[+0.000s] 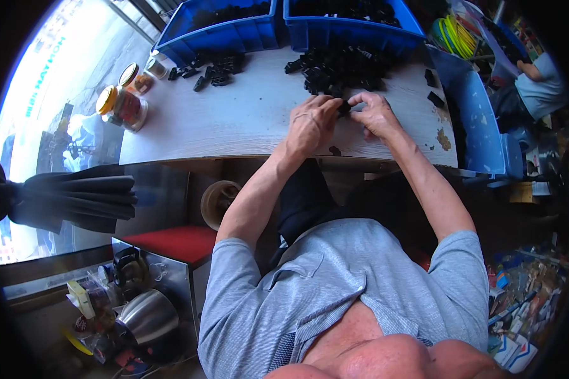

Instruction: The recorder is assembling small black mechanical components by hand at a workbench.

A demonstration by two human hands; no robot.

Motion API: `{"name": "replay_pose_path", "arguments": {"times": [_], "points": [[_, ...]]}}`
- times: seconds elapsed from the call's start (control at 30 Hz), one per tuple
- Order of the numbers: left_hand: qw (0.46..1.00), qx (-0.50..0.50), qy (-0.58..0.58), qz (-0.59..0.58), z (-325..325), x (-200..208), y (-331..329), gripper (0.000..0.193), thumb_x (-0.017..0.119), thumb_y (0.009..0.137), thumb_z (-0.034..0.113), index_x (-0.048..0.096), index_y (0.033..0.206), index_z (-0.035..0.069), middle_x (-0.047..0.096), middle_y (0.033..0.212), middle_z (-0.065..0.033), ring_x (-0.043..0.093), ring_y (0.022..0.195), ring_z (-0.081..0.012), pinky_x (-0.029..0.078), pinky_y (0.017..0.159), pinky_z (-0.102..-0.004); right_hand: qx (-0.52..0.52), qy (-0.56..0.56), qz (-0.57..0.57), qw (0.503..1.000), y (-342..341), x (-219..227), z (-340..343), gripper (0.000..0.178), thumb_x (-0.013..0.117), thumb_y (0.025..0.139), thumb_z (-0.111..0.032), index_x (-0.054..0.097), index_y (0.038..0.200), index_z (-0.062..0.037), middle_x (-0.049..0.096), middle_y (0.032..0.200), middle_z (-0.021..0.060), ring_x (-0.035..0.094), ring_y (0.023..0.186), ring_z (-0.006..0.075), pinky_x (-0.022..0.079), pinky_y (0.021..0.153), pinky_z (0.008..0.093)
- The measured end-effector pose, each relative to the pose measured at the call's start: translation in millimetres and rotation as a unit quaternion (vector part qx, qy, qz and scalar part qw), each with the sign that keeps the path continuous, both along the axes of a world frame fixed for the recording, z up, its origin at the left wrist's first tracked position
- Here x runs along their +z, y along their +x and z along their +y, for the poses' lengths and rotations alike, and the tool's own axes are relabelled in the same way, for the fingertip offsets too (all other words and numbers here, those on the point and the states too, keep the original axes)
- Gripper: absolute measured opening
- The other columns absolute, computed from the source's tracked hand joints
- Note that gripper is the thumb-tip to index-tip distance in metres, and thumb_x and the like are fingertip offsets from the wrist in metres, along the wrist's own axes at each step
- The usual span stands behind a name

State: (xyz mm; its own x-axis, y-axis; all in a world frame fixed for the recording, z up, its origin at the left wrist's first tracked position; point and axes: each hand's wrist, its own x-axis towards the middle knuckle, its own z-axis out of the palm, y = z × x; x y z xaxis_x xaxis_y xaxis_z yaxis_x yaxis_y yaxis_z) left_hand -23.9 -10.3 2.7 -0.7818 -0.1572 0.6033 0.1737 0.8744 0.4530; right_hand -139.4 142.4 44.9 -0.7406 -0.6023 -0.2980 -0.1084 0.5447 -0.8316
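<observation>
My left hand [314,119] is closed on a small black plastic part [343,108] above the near half of the white table [234,126]. From the other side my right hand [374,115] reaches to the same part, thumb and forefinger bent in toward it. Whether those right fingertips touch it is too small to tell. Just beyond both hands lies a heap of similar black parts [341,66]. A smaller group of black parts [218,68] is spread out farther left.
Two blue bins [354,28] with black parts stand along the far edge. Lidded jars [129,108] are at the table's left. On the right is a light-blue container [480,120]; a person [540,85] is beyond it. A steel kettle [148,316] sits at the lower left.
</observation>
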Motion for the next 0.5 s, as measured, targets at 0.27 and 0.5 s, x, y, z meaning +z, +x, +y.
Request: {"name": "replay_pose_path", "arguments": {"times": [0.27,0.5], "points": [[1.0,-0.01,-0.007,0.006,9.5,0.9,4.4,0.026,0.067,0.088,0.004,0.07,0.114,0.006,0.07,0.107,-0.014,0.069,0.093,-0.0345,0.058,0.076,-0.0415,0.038,-0.027,0.002,0.999,3.2,4.4,0.2,0.04,0.065,0.083,-0.003,0.064,0.122,-0.0095,0.051,0.058,-0.0008,0.048,0.04,0.0113,0.04,0.038,0.0276],[0.998,-0.034,-0.022,-0.041,5.4,3.4,6.4,0.031,0.067,0.089,0.004,0.069,0.12,0.006,0.07,0.114,-0.0152,0.07,0.097,-0.0339,0.059,0.078,-0.0406,0.044,0.02,-0.004,0.999,-2.2,5.6,-0.4,0.04,0.069,0.084,-0.006,0.065,0.123,-0.0104,0.06,0.062,0.0042,0.053,0.043,0.014,0.044,0.042,0.0285]]}}
